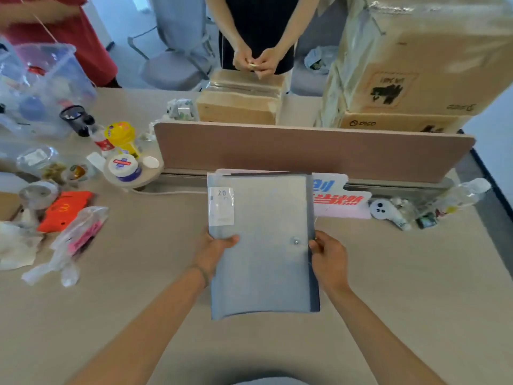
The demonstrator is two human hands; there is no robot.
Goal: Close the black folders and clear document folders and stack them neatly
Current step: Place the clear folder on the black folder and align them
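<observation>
A stack of folders [263,245] sits in the middle of the table, held between both hands. On top is a translucent grey document folder with a snap button [296,241] and a white "20" label [221,206]. A black folder edge [312,218] shows along the right side beneath it. My left hand [213,251] grips the stack's left edge, thumb on top. At the right edge, my right hand [329,257] pinches the folders. The stack is shut and lies roughly upright toward the divider.
A brown desk divider [313,148] stands right behind the stack. A white printed sign [341,198] lies to its right. Bottles, jars, an orange packet [65,209] and plastic bags clutter the left. Cardboard boxes [416,65] and two standing persons are beyond the divider.
</observation>
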